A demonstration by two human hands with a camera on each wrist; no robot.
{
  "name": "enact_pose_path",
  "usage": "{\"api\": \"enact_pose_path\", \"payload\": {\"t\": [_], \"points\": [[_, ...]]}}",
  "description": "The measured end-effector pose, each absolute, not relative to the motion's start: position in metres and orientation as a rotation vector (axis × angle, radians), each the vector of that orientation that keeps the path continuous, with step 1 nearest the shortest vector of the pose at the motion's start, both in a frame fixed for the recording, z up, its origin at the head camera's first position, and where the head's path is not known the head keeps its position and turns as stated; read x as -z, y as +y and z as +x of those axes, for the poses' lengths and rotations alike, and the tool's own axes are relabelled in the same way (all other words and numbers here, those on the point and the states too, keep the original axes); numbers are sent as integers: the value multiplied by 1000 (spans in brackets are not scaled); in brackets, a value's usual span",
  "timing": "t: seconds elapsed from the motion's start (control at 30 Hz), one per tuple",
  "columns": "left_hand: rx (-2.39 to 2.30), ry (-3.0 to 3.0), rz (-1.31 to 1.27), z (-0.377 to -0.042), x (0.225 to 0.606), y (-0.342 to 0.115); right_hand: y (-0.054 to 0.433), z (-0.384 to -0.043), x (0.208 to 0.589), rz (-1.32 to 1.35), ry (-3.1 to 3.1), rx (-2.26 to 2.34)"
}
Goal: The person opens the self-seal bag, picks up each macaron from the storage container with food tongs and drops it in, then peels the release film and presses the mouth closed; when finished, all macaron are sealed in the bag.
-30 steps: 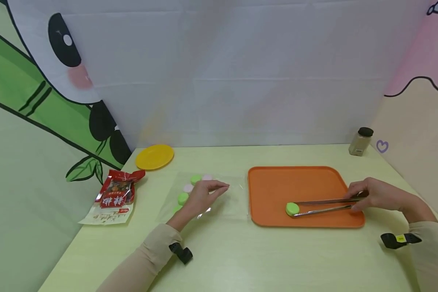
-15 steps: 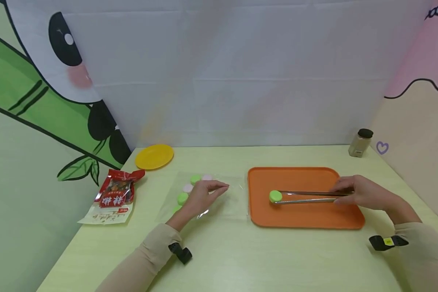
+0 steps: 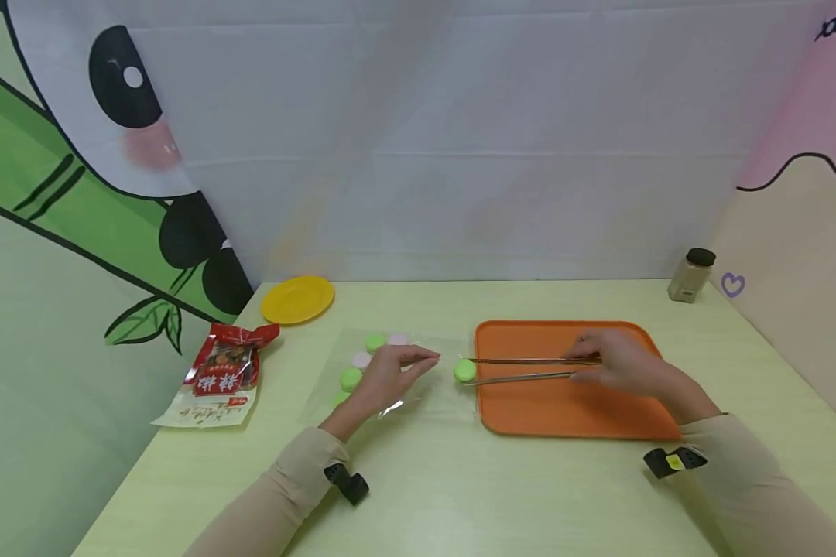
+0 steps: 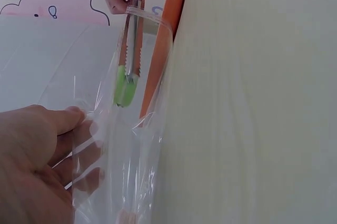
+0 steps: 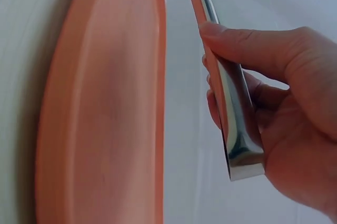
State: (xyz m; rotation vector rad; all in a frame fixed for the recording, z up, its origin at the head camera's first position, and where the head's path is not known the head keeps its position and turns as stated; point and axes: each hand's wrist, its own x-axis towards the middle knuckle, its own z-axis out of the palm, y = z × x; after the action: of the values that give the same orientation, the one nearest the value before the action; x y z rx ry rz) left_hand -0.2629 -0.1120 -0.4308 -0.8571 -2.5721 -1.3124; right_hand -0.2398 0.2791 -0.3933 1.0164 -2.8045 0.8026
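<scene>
A clear plastic bag (image 3: 435, 391) lies on the table with several green and pink macarons (image 3: 351, 379) in its left part. My left hand (image 3: 390, 375) pinches the bag's upper layer between thumb and fingers; in the left wrist view the mouth of the bag gapes toward the tray. My right hand (image 3: 616, 362) grips metal tongs (image 3: 522, 377) above the orange tray (image 3: 571, 414). Between the tongs' tips is a green macaron (image 3: 464, 370), at the bag's mouth just past the tray's left edge. In the left wrist view this macaron (image 4: 125, 89) appears through the film.
A red and white food packet (image 3: 223, 375) lies at the left table edge. Behind it is a yellow plate (image 3: 297, 300). A jar with a black lid (image 3: 692, 277) stands at the back right, beyond the tray.
My right hand has moved left across the tray, carrying the green macaron in the tongs from over the tray to the bag's mouth. The left hand has stayed in place.
</scene>
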Motion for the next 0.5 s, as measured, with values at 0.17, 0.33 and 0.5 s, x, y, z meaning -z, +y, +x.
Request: {"api": "enact_pose_path", "payload": {"t": [0.17,0.33,0.5], "points": [[1299,-2573,-853,-264,431,-112,253,-246,394,1020,-2863,-817],[1270,-2579,-869,-263,430,-113,232,-252,395,1012,-2884,-903],[1264,-2575,-886,-262,430,-113,214,-258,395,1038,-2880,-896]]}}
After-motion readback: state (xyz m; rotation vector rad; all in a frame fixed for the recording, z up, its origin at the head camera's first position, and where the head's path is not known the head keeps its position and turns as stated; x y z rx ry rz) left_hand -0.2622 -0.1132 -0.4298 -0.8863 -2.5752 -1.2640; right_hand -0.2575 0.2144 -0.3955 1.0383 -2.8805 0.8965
